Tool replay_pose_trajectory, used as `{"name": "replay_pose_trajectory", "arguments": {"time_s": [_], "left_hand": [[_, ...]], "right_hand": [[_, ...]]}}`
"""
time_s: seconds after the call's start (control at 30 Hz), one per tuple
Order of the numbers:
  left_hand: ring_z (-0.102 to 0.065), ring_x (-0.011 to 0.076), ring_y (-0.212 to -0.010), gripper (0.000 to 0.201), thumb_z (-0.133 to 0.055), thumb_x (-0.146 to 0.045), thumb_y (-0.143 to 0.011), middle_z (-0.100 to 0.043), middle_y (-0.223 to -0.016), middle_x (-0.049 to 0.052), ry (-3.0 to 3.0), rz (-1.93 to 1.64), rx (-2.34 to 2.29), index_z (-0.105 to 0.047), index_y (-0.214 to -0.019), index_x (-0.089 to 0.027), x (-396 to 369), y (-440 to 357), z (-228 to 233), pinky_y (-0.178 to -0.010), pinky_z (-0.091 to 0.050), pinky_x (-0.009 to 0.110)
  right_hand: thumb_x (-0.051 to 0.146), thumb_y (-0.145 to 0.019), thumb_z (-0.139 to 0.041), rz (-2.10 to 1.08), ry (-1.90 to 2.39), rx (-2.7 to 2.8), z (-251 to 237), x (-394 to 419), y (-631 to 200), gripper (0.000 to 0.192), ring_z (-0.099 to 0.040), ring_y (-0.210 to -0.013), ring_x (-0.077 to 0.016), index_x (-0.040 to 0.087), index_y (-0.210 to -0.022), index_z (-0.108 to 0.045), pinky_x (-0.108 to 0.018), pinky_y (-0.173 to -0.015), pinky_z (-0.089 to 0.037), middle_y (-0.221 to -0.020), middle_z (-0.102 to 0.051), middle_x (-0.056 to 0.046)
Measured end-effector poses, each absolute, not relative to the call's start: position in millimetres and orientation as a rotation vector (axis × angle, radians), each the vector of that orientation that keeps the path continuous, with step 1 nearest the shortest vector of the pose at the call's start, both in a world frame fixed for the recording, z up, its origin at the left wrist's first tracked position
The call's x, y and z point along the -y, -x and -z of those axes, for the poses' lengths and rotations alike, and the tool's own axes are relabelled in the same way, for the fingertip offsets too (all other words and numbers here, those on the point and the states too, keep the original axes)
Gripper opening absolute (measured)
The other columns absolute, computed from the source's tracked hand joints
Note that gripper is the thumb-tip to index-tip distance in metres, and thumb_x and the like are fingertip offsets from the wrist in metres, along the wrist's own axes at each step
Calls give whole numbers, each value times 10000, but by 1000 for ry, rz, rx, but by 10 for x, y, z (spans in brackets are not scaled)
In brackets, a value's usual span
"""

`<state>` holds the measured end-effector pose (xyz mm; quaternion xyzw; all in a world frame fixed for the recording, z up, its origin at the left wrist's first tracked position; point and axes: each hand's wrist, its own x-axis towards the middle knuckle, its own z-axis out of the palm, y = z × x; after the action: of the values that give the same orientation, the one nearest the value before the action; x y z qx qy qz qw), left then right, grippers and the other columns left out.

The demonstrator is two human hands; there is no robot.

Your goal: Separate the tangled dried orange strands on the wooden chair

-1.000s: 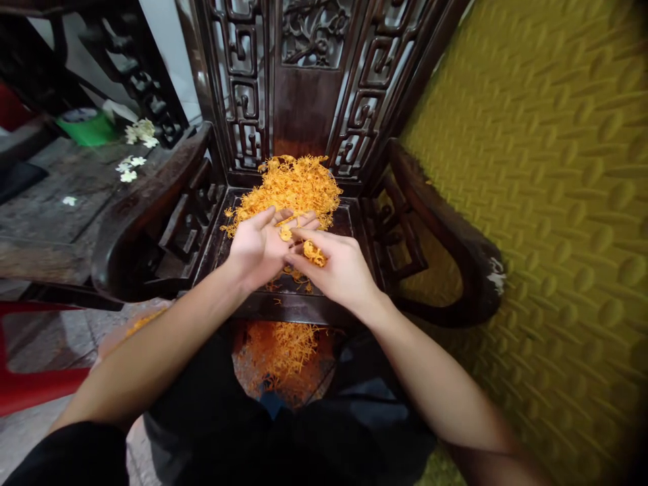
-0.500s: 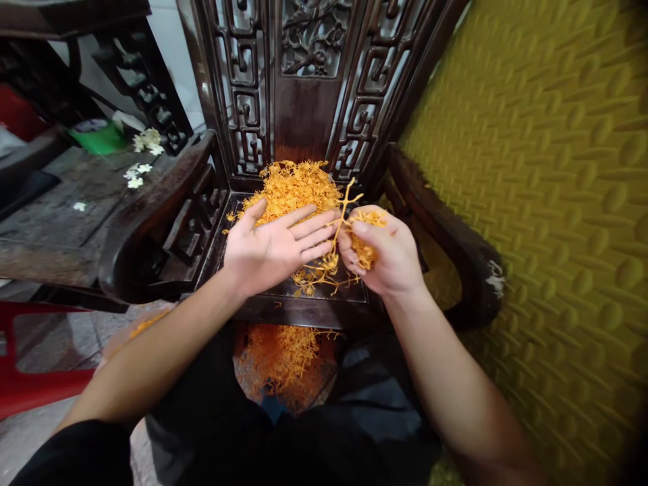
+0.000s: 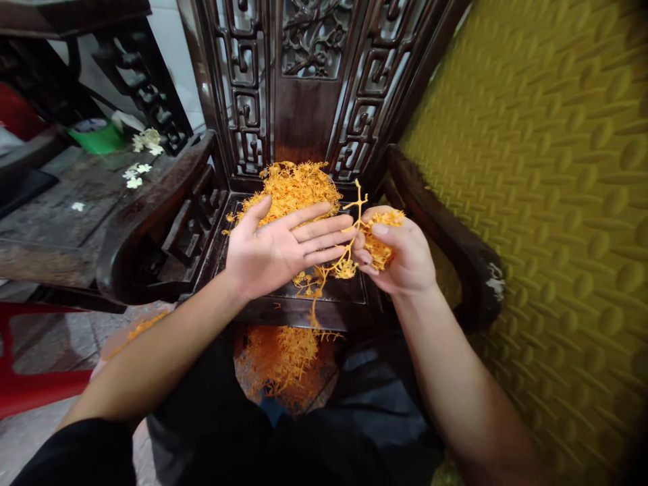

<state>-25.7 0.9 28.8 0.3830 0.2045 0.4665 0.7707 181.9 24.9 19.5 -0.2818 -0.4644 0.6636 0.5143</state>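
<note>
My left hand (image 3: 283, 246) is held palm up with its fingers stretched out, in front of a heap of orange branching pieces (image 3: 298, 189) on the seat of a dark carved chair (image 3: 304, 312). A thin orange branched stem (image 3: 357, 216) stands up by its fingertips, between the two hands. To the right, my right hand (image 3: 399, 253) is closed around a bunch of small orange sprigs (image 3: 381, 243), its thumb pressing on top. Beneath the left fingers, a few more orange sprigs (image 3: 316, 290) hang toward the seat's front edge; their upper parts are partly hidden.
More orange pieces (image 3: 283, 358) lie below the seat between the knees. Curved armrests (image 3: 119, 256) flank the seat. On a wooden surface at left are green tape (image 3: 96, 135) and white flowers (image 3: 134, 175). A yellow textured sheet (image 3: 547, 169) covers the right side.
My right hand has moved slightly right with its bunch. The left fingers have shifted a little right too, and the thin stem has moved right. One sprig now dangles over the seat's front edge.
</note>
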Motion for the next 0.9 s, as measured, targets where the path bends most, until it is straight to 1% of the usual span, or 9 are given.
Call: {"name": "replay_pose_trajectory", "arguments": {"time_s": [0.1,0.2,0.27,0.37,0.53,0.6,0.67,0.77,0.9], "left_hand": [[-656,314,-1212,501,-631,-549,-872,-691,-1292,136,-856,-1008,-505,-637,-1220,-188,-3,224,-244,-923,-560,433],[-709,202,-951,427,-752,-390,-829,-717,-1159,111,-951,-1011,-652,-653,-1193,-191,13,171,-190,-733,-539,306],[-669,137,-806,341,-772,-335,-821,-723,-1000,71,-1062,-1030,-766,-678,-1107,-175,20,138,-160,-661,-487,261],[-595,98,-709,186,-788,-269,-787,-681,-798,22,-1205,-1081,-903,-660,-842,-147,16,101,-137,-650,-450,247],[-448,59,-545,240,-800,-262,-736,-567,-636,-26,-1108,-1094,-894,-588,-710,-153,13,93,-181,-528,-349,233],[-428,52,-517,271,-817,-277,-723,-538,-616,-35,-1042,-1135,-855,-571,-712,-163,5,137,-221,-502,-329,234],[-462,61,-524,304,-833,-316,-736,-548,-621,-30,-1039,-1192,-849,-561,-740,-180,-24,209,-247,-500,-354,238],[-561,89,-585,322,-819,-392,-781,-615,-688,2,-1115,-1250,-873,-564,-802,-198,-95,316,-220,-504,-414,240],[-639,110,-686,312,-779,-411,-827,-674,-829,45,-1189,-1269,-906,-565,-856,-185,-144,358,-127,-543,-489,239]], "right_hand": [[311,-755,-798,-1617,644,1141,-177,-242,-1812,224,-479,-410,-89,214,-898,-656,-178,-316,-289,-622,-651,11],[341,-775,-806,-1608,656,1221,-149,-219,-1791,224,-470,-398,-83,197,-867,-661,-182,-320,-304,-606,-649,8],[364,-799,-801,-1597,695,1280,-126,-184,-1753,231,-476,-397,-82,185,-848,-661,-187,-327,-312,-607,-656,0],[393,-828,-788,-1577,756,1292,-98,-121,-1637,258,-469,-395,-74,180,-818,-643,-185,-336,-310,-606,-648,3],[417,-794,-813,-1503,829,959,-93,-283,-1584,344,-418,-392,-49,193,-765,-554,-163,-323,-273,-597,-581,44],[394,-779,-817,-1430,878,812,-106,-456,-1734,345,-427,-405,-38,197,-781,-534,-140,-315,-262,-661,-628,40],[356,-768,-816,-1309,940,760,-122,-586,-1916,322,-504,-458,-42,197,-809,-538,-127,-319,-283,-832,-728,1],[332,-742,-829,-1324,975,928,-125,-562,-2040,317,-618,-555,-87,195,-943,-626,-155,-341,-339,-1022,-763,-66],[420,-800,-801,-1444,975,1374,-82,-268,-1868,417,-579,-509,-109,190,-1139,-717,-207,-379,-364,-763,-703,-19]]}}
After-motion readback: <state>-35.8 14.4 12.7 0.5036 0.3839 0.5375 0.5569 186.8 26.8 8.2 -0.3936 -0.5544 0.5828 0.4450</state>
